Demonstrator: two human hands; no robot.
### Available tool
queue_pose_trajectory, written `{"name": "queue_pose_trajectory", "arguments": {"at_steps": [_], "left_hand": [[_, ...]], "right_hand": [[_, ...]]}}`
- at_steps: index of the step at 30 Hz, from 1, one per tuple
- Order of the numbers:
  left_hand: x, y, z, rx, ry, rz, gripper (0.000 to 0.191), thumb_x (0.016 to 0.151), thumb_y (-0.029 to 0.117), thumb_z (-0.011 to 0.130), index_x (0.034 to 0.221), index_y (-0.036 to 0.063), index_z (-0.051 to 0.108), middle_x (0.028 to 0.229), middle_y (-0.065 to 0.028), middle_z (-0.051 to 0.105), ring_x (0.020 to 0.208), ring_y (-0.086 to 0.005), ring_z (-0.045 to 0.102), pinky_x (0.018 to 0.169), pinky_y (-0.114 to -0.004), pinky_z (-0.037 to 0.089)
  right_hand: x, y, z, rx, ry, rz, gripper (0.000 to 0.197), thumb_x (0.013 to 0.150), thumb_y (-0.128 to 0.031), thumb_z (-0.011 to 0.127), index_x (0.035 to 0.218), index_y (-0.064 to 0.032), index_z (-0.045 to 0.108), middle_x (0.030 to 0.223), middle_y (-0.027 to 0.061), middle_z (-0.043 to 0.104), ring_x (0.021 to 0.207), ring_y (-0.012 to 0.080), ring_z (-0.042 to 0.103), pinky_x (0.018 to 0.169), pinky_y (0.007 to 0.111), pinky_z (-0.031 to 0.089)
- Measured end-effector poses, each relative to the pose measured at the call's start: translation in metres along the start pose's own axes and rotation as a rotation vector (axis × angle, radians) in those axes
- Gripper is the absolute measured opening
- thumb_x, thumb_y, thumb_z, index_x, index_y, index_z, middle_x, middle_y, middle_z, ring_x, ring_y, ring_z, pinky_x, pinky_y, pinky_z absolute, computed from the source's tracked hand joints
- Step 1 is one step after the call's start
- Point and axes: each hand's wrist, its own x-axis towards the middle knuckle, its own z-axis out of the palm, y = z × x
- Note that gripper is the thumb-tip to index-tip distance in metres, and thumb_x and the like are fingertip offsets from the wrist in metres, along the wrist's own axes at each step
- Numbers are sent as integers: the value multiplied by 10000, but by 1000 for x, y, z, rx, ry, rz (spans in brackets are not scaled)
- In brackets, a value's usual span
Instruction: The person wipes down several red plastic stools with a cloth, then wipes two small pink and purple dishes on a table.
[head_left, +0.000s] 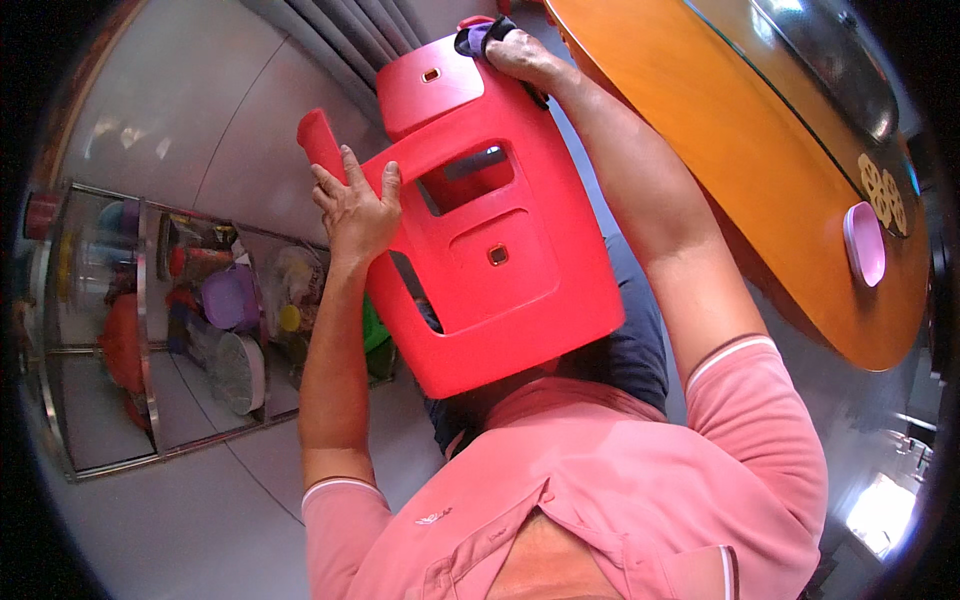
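A red plastic chair lies tilted in front of my torso, with rectangular openings and a small square hole in its recessed panel. My left hand rests on the chair's left edge, fingers spread near an upright red part. At the chair's far end, my right hand is closed on a purple and black cloth, which touches the red plastic. Part of the cloth and the fingertips of my right hand are hidden.
An orange-brown wooden table stands at the right, bearing a pink plastic dish and a patterned trivet. On the left is a metal-framed rack with plastic containers and bags. A grey curtain hangs behind the chair.
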Motion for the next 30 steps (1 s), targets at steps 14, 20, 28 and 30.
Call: {"name": "queue_pose_trajectory", "arguments": {"at_steps": [14,20,28,30], "left_hand": [[0,16,-8,-50,-57,-113,993,939,788,398,1604,59,277,1581,-417,172,1421,-594,268,1145,-606,324],[5,11,-7,-45,-105,-61,930,975,728,405,1600,51,282,1568,-442,168,1370,-640,314,1134,-605,336],[9,-1,13,-298,23,-49,889,1023,656,370,1606,5,206,1599,-392,188,1437,-587,267,1200,-587,223],[12,0,12,-513,58,-78,873,1036,640,350,1604,-6,203,1605,-373,205,1457,-548,267,1214,-548,209]], "right_hand": [[-339,99,-25,-49,-30,-278,793,865,-51,547,1551,131,194,1432,357,485,1372,445,484,1181,433,332],[-352,80,-24,-29,-21,-223,494,877,-113,649,1315,74,515,1187,281,620,1144,463,595,1081,477,428],[-70,83,-7,-182,8,-131,665,936,-413,539,1321,127,482,1226,376,623,1206,522,580,1032,535,482],[-45,72,-6,-268,102,-151,635,949,-396,516,1352,92,476,1309,383,575,1263,508,552,1069,495,457]]}}
